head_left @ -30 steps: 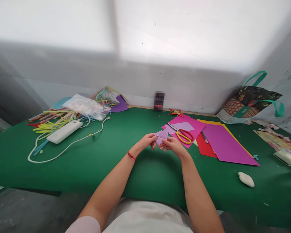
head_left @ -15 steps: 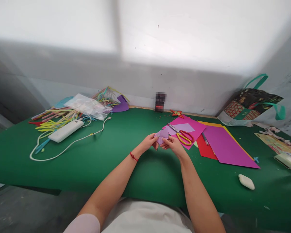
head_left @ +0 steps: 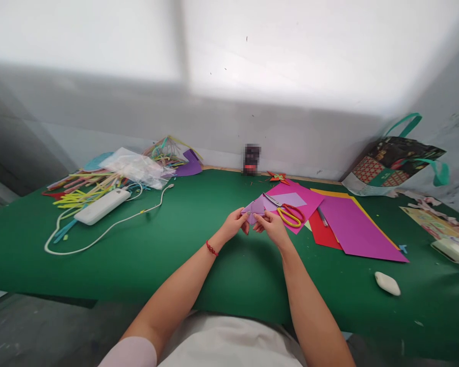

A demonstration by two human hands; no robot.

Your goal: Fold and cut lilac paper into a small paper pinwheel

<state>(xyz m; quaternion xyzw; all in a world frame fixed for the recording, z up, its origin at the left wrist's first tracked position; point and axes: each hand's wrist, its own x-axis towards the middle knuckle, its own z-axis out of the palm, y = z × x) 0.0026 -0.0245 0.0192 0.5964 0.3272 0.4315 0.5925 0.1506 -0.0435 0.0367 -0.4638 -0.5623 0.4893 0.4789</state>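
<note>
A small piece of folded lilac paper (head_left: 254, 206) is held up between both hands over the green table. My left hand (head_left: 235, 223) pinches its left edge, thumb on top. On the opposite edge, my right hand (head_left: 271, 224) grips it the same way. The fingers hide the lower part of the folds. Just beyond the right hand, scissors (head_left: 290, 215) with red and yellow handles lie across a lilac sheet (head_left: 295, 200) and a magenta sheet (head_left: 313, 199).
At right are a purple sheet (head_left: 361, 229), a red sheet (head_left: 325, 237), a pen (head_left: 323, 217), a white case (head_left: 387, 283) and a bag (head_left: 393, 163). A white power bank (head_left: 103, 206) with cable and paper strips (head_left: 80, 195) lie left. A paper star (head_left: 278, 177) sits behind.
Both hands keep their pinch on the folded lilac paper, whose flaps appear slightly shifted. The whole view has moved a little; the other things lie as before.
</note>
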